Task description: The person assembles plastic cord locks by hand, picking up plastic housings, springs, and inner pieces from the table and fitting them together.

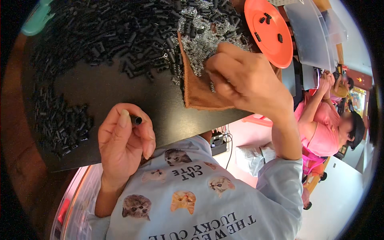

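My left hand (124, 140), near the table's front edge, pinches a small black tube (137, 120) between thumb and fingers, its open end showing. Farther right, my right hand (252, 80) is over a brown cloth (204, 96) at the edge of a pile of small silver springs (200, 46). Its fingers are curled together, and whatever they hold is hidden behind the knuckles. Loose black tubes (132, 36) lie in a wide heap across the far side of the table, partly mixed with the springs. A separate group of small black parts (64, 128) lies at the left.
An orange plate (272, 40) with several small black pieces stands at the far right, beside translucent plastic bins (314, 36). A green object (38, 18) is at the far left corner. Another person in pink (322, 128) sits to the right. A whitish plastic bag (250, 160) lies below the table.
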A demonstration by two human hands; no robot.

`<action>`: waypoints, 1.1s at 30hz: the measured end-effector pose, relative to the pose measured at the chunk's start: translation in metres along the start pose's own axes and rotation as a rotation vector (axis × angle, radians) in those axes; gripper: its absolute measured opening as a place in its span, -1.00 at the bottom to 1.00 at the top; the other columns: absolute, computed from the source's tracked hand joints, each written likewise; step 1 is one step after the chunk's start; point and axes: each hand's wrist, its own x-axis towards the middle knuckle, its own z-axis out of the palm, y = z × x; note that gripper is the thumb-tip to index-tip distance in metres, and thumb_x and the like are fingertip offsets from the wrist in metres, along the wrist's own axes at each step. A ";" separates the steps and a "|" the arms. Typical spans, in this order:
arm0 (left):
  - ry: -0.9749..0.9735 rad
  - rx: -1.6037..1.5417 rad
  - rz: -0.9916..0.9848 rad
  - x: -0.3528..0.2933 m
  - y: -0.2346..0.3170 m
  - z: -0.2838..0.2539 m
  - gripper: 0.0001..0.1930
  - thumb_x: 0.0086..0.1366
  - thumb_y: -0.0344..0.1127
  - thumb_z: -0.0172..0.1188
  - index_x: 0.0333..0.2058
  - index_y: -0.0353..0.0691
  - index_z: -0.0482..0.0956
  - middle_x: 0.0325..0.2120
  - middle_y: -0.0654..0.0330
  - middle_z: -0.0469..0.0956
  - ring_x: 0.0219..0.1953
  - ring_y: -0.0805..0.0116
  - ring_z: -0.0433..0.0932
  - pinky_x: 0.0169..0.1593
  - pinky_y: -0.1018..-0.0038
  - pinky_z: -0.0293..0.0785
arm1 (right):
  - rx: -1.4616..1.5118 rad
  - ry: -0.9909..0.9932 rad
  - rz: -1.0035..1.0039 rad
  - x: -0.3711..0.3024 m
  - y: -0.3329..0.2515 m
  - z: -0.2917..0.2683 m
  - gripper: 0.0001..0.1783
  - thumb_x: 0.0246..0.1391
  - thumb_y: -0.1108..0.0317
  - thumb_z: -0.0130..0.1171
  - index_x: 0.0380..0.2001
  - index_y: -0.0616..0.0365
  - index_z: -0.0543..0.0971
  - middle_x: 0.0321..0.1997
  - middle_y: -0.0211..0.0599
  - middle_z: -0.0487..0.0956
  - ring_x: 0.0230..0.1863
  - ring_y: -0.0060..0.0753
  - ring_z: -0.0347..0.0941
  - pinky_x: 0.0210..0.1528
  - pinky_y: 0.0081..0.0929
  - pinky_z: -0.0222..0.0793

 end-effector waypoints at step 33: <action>-0.050 -0.052 -0.017 -0.013 0.015 -0.009 -0.72 0.52 -0.20 -0.16 -0.14 -0.30 0.41 -0.47 0.19 0.51 -0.57 0.52 0.38 -0.49 0.59 0.31 | 0.523 0.420 -0.152 0.053 -0.094 0.053 -0.73 -0.13 0.53 0.35 -0.28 0.32 0.59 -0.57 -0.25 0.49 -0.70 -0.39 0.38 -0.69 -0.52 0.24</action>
